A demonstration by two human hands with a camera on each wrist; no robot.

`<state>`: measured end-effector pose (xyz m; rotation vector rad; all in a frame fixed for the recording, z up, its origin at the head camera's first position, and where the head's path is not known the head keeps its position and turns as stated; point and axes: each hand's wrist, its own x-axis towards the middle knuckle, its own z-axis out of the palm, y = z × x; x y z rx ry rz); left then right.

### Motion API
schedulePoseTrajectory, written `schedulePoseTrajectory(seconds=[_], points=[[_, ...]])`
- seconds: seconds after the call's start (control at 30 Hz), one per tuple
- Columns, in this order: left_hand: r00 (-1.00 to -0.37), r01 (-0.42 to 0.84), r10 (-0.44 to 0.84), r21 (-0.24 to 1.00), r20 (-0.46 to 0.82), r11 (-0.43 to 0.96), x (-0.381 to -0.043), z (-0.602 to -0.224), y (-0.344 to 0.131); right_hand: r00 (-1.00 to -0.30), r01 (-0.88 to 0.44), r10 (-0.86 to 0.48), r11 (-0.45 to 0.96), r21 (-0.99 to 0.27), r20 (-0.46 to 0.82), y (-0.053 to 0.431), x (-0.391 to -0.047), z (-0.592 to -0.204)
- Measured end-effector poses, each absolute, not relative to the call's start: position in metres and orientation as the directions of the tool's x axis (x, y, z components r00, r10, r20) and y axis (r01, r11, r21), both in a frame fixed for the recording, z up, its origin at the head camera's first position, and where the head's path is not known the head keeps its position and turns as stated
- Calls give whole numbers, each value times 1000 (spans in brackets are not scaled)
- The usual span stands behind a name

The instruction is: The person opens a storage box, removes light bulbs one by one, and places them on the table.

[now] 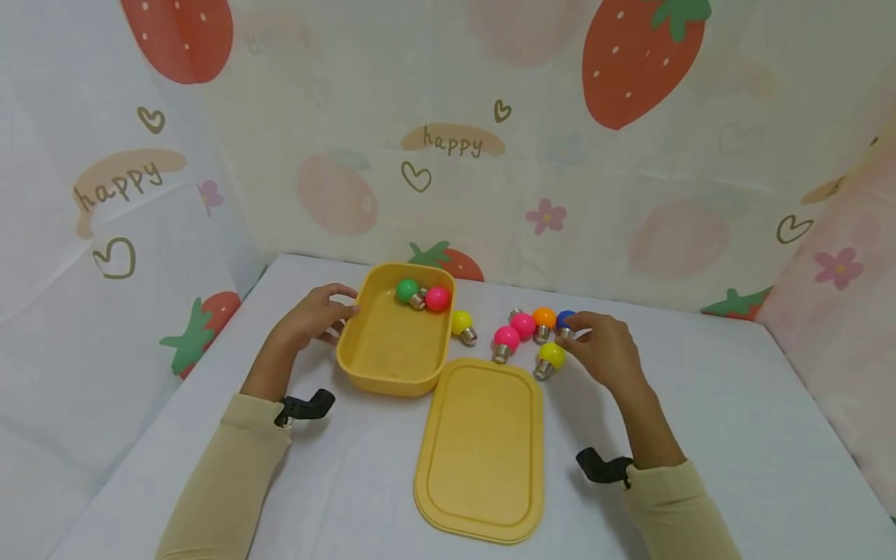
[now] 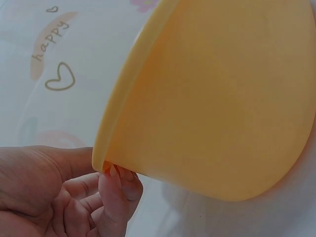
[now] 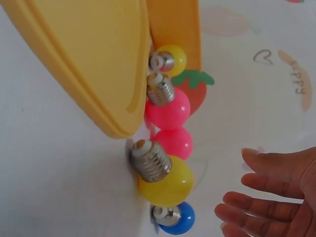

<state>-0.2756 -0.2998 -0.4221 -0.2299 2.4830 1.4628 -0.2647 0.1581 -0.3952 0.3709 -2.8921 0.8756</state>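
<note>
My left hand (image 1: 315, 315) grips the rim of a yellow plastic box (image 1: 392, 385), thumb and fingers at its left edge in the left wrist view. Inside the box lie a green light bulb (image 1: 407, 291) and a pink bulb (image 1: 438, 299). My right hand (image 1: 605, 350) is open over the blue bulb (image 3: 181, 221), its spread fingers apart from it in the right wrist view. Beside that bulb are a yellow bulb (image 1: 552, 355), an orange bulb (image 1: 544, 317) and two pink bulbs (image 1: 507, 337). Another yellow bulb (image 1: 461, 321) sits by the box's right wall.
A flat yellow lid (image 1: 483, 443) lies on the white-covered table (image 1: 350, 482), its far edge close to the box. Behind the table hangs a printed cloth (image 1: 455, 202) with strawberries and hearts. More cloth closes off the left and right sides.
</note>
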Motion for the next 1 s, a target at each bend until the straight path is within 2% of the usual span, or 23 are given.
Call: schedulePoseTrajectory(seconds=[0.37, 0.6, 1.0], points=[[-959, -245, 11, 848, -283, 470, -280, -424, -299, -935, -355, -280, 746, -563, 219, 129, -251, -389], [-958, -250, 6, 847, -286, 468, -278, -426, -299, -924, -382, -319, 728, -569, 212, 103, -244, -389], [-965, -226, 19, 866, -261, 447, -275, -423, -303, -855, -515, -445, 670, -534, 266, 56, -256, -371]])
